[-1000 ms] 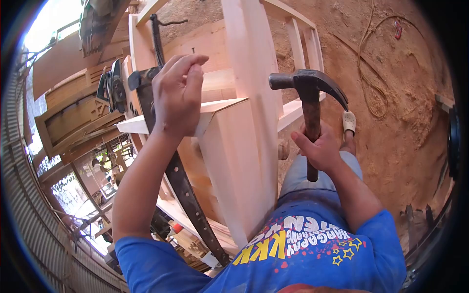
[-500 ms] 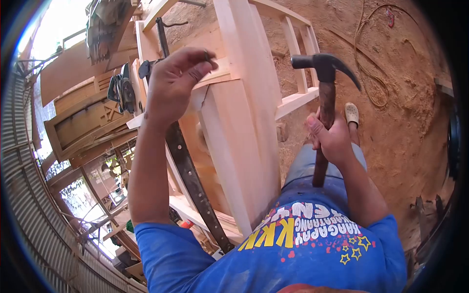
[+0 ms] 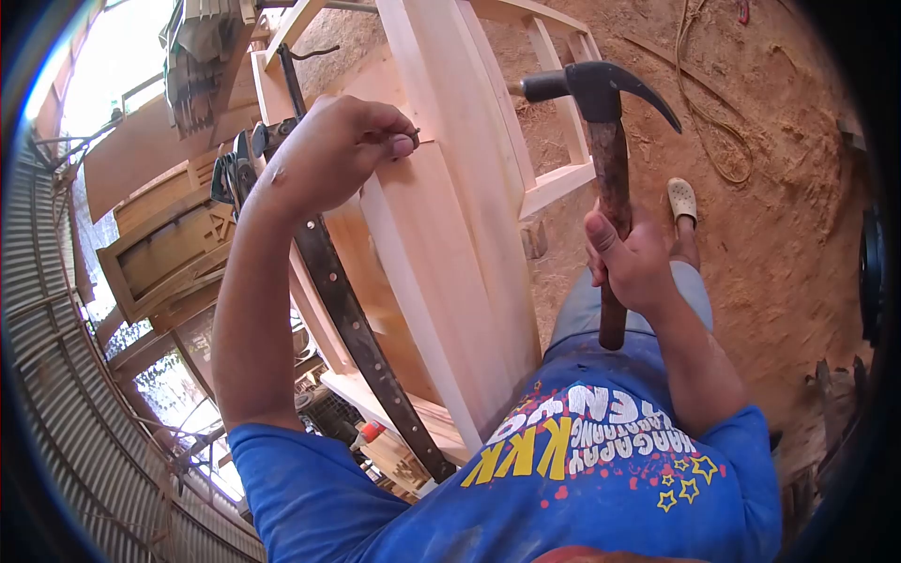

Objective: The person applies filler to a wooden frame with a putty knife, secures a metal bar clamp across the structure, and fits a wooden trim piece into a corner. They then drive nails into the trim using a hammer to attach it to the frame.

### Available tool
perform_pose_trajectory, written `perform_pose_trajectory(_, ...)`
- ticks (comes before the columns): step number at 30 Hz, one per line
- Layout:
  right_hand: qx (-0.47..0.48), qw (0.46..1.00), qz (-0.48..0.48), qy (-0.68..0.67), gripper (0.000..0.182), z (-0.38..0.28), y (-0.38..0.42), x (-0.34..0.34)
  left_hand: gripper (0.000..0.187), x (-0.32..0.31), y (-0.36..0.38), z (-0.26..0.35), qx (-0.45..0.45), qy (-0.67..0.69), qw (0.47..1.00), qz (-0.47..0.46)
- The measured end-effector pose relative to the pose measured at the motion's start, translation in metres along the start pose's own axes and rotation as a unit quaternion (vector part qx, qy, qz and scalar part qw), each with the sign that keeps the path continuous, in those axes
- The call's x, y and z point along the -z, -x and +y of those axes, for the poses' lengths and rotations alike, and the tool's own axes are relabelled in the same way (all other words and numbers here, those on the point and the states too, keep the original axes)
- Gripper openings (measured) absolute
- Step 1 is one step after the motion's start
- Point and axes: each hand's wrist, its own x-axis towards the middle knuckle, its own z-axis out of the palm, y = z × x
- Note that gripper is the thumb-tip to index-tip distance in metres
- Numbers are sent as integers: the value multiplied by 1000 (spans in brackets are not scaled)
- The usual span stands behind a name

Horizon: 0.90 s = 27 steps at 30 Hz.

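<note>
My left hand (image 3: 361,141) is closed in a pinch on a small dark nail (image 3: 416,137), its tip at the edge of a pale wooden board (image 3: 460,253). Much of the nail is hidden by the thumb and finger. In my right hand (image 3: 633,258) is a claw hammer (image 3: 612,141), gripped by its worn wooden handle with the black head up and the claw pointing right. The hammer is raised to the right of the wooden frame, apart from the nail.
A long dark metal bar clamp (image 3: 352,328) with holes runs along the frame's left side. Further left are a carved wooden panel (image 3: 155,258) and a power tool (image 3: 233,174). A rope (image 3: 704,136) lies on the sawdust-covered ground at right.
My left hand has come down onto the board with the nail, which was held above it before. The hammer has shifted slightly up and left in view.
</note>
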Motion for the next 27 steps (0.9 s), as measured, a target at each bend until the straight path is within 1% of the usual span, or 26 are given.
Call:
perform_pose_trajectory(2, 59, 998, -29, -12, 40, 0, 3, -8, 18, -1, 0, -1, 3, -2, 1000, -2)
perform_pose_trajectory(5, 66, 994, -71, -52, 42, 6, 0, -13, 18, -2, 2, -3, -2, 4, 1000, 2)
perform_pose_trajectory(8, 15, 997, -64, -38, 46, -1, 3, -11, 18, -2, 2, -3, -3, 11, 1000, 6)
perform_pose_trajectory(11, 42, 997, -62, -19, 54, -2, 8, -16, 18, -2, 1, -2, -1, -1, 1000, 6)
perform_pose_trajectory(13, 53, 995, -75, -27, 54, -9, 10, -19, 19, -3, 1, -5, -12, 10, 1000, 11)
perform_pose_trajectory(17, 104, 989, -88, -48, 55, -9, 9, -26, 19, -2, 1, -2, 2, 9, 1000, 4)
perform_pose_trajectory(20, 143, 983, -103, -57, 63, -13, 4, -33, 18, -2, 2, -1, -1, 10, 1000, 1)
perform_pose_trajectory(22, 131, 983, -104, -75, 60, -18, 5, -35, 19, -2, 3, 0, -15, 0, 1000, 5)
perform_pose_trajectory(23, 124, 983, -106, -82, 59, -20, 6, -36, 19, -2, 4, -1, -34, 2, 999, 26)
perform_pose_trajectory(25, 103, 990, -70, -71, 52, -19, 7, -33, 20, -2, 10, -5, -64, 11, 995, 78)
perform_pose_trajectory(26, 91, 992, -58, -63, 48, -18, 7, -31, 21, -4, 19, -7, -61, 146, 978, 137)
perform_pose_trajectory(27, 81, 994, -51, -45, 47, -15, 8, -27, 22, -7, 33, -9, -55, 276, 939, 196)
